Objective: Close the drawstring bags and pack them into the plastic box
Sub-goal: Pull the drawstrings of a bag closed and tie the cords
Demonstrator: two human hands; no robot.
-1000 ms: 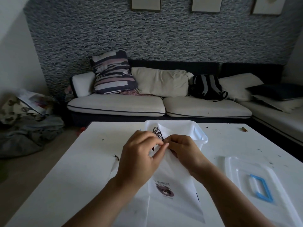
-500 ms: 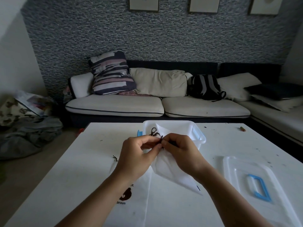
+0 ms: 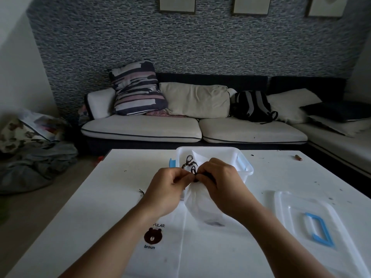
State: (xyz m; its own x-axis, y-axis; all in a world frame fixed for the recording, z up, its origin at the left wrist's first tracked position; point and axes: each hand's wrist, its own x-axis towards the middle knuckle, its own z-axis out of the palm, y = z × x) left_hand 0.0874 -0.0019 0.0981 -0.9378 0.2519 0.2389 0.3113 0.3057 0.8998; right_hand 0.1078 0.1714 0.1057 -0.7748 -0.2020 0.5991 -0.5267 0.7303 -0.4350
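A white drawstring bag (image 3: 200,205) hangs gathered between my hands just above the table. My right hand (image 3: 218,181) grips its bunched neck and dark cord. My left hand (image 3: 168,189) pinches the dark cord (image 3: 193,172) right beside it. Behind my hands stands the clear plastic box (image 3: 246,169) with blue clips; a white bag with dark cords (image 3: 189,161) lies inside it. Flat on the table under my left forearm lies another white bag (image 3: 158,247) printed with a brown bear.
The box's clear lid (image 3: 297,219) with a blue handle lies on the white table (image 3: 84,213) at the right. A small brown object (image 3: 298,157) sits near the far right edge. A sofa with cushions and a backpack stands beyond the table.
The bag's mouth has been drawn tight, turning the flat bag into a gathered pouch. It lifted off the table, uncovering the bear-print bag beneath. Both hands stayed close together at the cord.
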